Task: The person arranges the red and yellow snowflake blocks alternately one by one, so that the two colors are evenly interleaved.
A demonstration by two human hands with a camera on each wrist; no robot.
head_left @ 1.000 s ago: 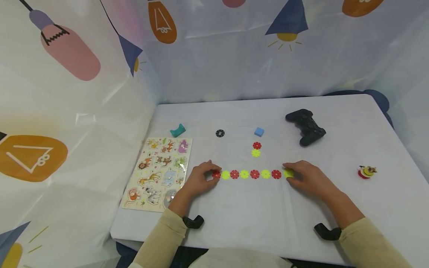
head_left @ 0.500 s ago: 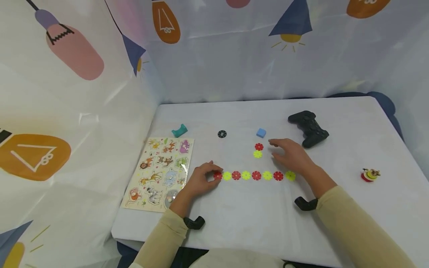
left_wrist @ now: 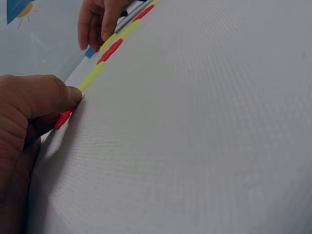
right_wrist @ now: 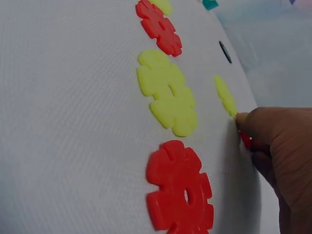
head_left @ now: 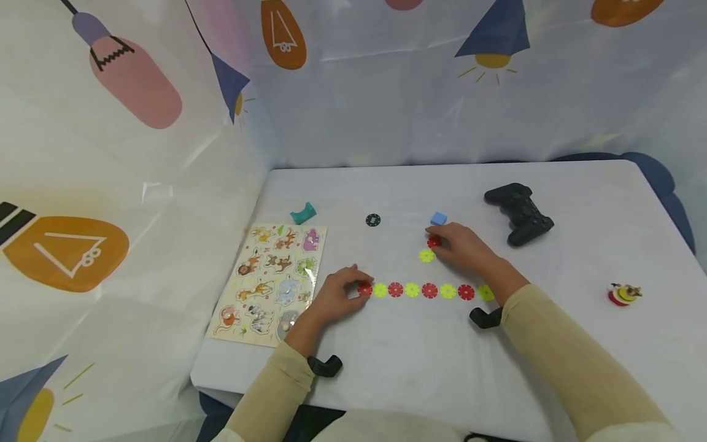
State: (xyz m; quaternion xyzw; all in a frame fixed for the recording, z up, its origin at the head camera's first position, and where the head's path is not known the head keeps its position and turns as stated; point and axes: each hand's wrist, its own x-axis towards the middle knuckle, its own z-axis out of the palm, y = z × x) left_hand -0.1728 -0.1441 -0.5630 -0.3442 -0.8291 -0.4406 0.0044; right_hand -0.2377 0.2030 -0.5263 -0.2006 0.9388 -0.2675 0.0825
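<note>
A row of alternating red and yellow notched plastic discs, shaped like flowers, lies on the white table. My left hand [head_left: 333, 301] pinches the red disc [head_left: 364, 289] at the row's left end between thumb and fingers. Above the row, my right hand [head_left: 466, 248] has thumb and fingers round another red disc [head_left: 433, 242], partly hidden by them. Just below that one lies a yellow disc [head_left: 427, 255]. In the right wrist view, the thumb is at the red disc's edge, beside the yellow disc [right_wrist: 224, 95]. My right wrist covers part of the row's last yellow disc [head_left: 485, 293].
A blue block [head_left: 439, 218] sits right behind my right hand. Farther off are a black game controller [head_left: 519, 213], a black round chip [head_left: 373, 220] and a teal curved piece [head_left: 303, 213]. An animal puzzle board [head_left: 265, 282] lies left, a small colourful toy [head_left: 624, 294] right.
My right hand has left the yellow disc at the row's right end, moved up and left, and taken hold of the upper red disc. My left hand stays at its red disc.
</note>
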